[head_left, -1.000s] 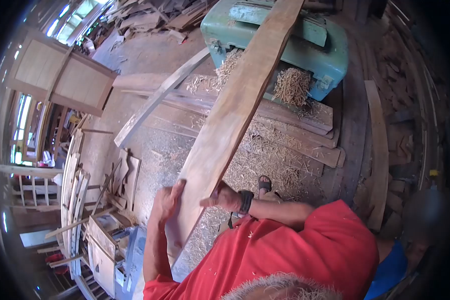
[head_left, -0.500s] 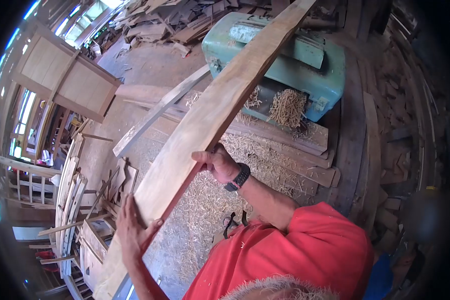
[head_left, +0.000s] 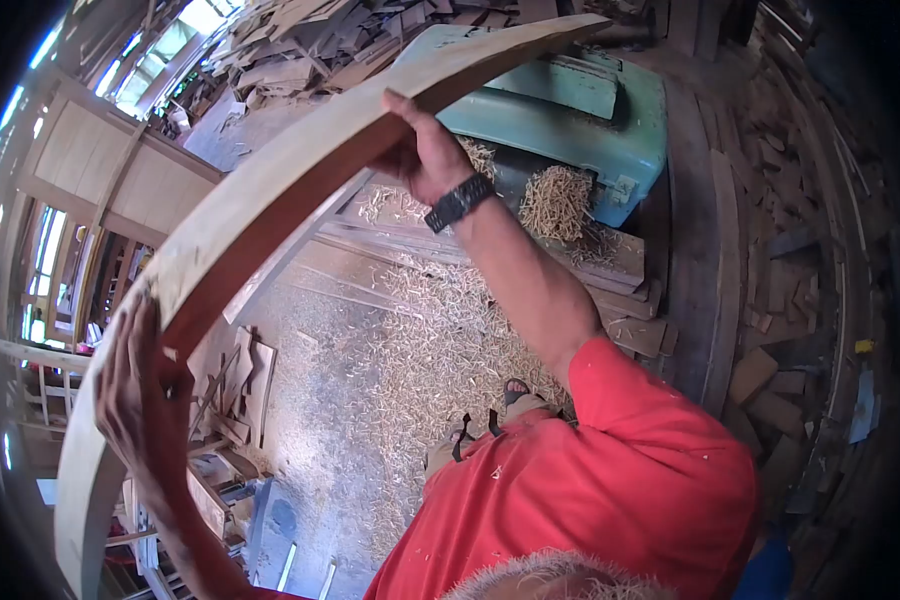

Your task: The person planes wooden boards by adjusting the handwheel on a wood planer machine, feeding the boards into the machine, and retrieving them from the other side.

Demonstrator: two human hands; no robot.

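Observation:
A long wooden plank (head_left: 300, 150) slants across the view from lower left to upper right, lifted close to the camera; it looks bowed, perhaps from the wide lens. My right hand (head_left: 425, 155), with a dark watch on its wrist, grips the near edge past the middle, thumb on the pale upper face and fingers underneath. Lower on the left, my left hand (head_left: 140, 390) holds the plank with its fingers laid over the face and edge. Beyond the plank stands a green machine (head_left: 570, 130), partly covered by the far end, with curled wood shavings (head_left: 560, 203) heaped at its opening.
Shavings (head_left: 420, 330) cover the floor around my feet. Stacked boards (head_left: 610, 260) lie in front of the machine. Scrap wood (head_left: 310, 50) is piled at the back, offcuts (head_left: 770, 390) at the right. A panelled wooden door (head_left: 90, 160) leans at the left near wooden frames.
The plank has risen toward the camera and swung left, its face tilting so more of the near edge shows. Both hands have moved up and left with it.

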